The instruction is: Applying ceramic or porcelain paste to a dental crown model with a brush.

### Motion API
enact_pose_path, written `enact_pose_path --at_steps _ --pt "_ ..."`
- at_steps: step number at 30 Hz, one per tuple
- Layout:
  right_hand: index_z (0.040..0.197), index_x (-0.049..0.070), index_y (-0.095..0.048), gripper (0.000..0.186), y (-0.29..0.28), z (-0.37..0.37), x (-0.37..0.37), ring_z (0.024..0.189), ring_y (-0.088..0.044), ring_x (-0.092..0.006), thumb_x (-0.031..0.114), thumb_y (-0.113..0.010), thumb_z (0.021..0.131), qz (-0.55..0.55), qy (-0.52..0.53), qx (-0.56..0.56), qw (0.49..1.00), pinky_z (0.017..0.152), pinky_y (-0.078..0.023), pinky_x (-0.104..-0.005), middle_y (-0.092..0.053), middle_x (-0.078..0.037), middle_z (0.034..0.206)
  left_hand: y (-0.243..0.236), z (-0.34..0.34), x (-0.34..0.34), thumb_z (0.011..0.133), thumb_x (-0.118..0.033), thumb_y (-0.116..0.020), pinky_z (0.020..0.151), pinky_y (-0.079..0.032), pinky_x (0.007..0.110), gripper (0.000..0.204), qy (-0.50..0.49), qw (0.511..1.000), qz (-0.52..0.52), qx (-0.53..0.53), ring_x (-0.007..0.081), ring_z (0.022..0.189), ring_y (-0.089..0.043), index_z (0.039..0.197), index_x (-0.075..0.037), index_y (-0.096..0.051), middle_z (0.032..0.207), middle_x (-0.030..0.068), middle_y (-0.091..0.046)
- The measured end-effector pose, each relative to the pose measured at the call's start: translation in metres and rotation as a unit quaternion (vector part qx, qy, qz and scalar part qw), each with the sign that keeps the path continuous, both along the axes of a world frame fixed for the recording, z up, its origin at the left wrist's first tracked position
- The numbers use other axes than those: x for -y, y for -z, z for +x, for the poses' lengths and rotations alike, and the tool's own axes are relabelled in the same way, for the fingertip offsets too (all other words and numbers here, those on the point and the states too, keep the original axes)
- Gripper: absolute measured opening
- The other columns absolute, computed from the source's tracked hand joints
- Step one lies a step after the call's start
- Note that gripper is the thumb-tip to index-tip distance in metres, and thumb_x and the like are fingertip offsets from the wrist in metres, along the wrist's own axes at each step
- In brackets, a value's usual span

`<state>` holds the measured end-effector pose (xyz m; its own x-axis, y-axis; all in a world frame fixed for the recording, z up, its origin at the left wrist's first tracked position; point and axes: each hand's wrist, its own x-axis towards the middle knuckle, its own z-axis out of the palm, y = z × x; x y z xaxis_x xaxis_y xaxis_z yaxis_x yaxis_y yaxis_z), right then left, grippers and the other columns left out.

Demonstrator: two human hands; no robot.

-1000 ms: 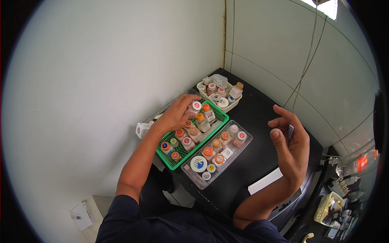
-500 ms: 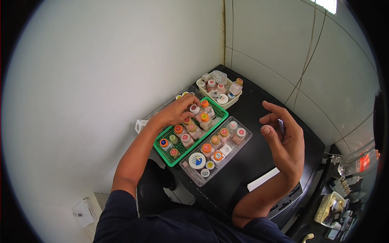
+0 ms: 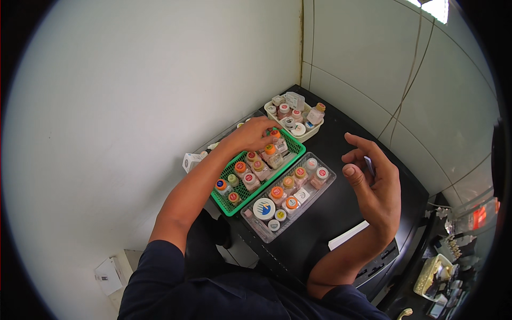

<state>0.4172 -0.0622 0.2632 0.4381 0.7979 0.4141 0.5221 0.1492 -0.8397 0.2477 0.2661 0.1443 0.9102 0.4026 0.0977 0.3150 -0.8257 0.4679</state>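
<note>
Here my left hand (image 3: 249, 136) lay over the far end of the green basket (image 3: 223, 198), fingers curled down among the small orange-capped bottles (image 3: 270, 150); whether its grip had closed on one I could not tell. My right hand (image 3: 375, 184) hung above the black desk (image 3: 341, 213), well apart from the trays, its grip loose and open with a thin object just showing behind the fingers. A clear tray (image 3: 256, 226) of jars sat just beside the basket, a white tray (image 3: 309, 130) beyond it.
</note>
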Motion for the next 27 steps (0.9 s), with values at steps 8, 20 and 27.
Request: enact_pose_path --at_steps 8,20,27 --pt "0.140 0.009 -0.073 0.051 -0.001 -0.004 0.000 0.082 -0.062 -0.0120 0.021 -0.087 0.092 -0.014 -0.005 0.009 1.000 0.068 -0.047 -0.0289 -0.072 -0.005 0.096 -0.012 -0.025 0.008 0.095 -0.021 -0.079 0.088 -0.060 0.043 0.033 -0.057 0.997 -0.053 0.009 0.0288 0.095 -0.073 0.125 -0.008 -0.072 0.117 0.0139 -0.074" --pt "0.138 0.006 -0.073 0.051 -0.018 -0.028 -0.008 0.083 -0.065 -0.0154 0.015 -0.087 0.089 -0.034 -0.031 0.050 0.998 0.073 -0.054 -0.0323 -0.074 -0.008 0.097 -0.013 -0.063 0.018 0.087 -0.019 -0.079 0.088 -0.059 0.040 0.032 0.002 0.995 -0.032 -0.090 0.0253 0.098 -0.069 0.116 -0.004 -0.074 0.114 0.0110 -0.075" --pt "0.136 0.005 -0.074 0.052 -0.014 -0.048 -0.013 0.085 -0.070 -0.0271 0.017 -0.089 0.088 0.008 -0.104 0.101 0.989 0.078 -0.057 -0.0379 -0.078 -0.015 0.104 -0.046 -0.107 0.046 0.094 -0.019 -0.078 0.087 -0.056 0.033 0.031 -0.116 0.979 -0.120 0.121 0.0149 0.103 -0.068 0.122 -0.006 -0.076 0.113 0.0057 -0.074"
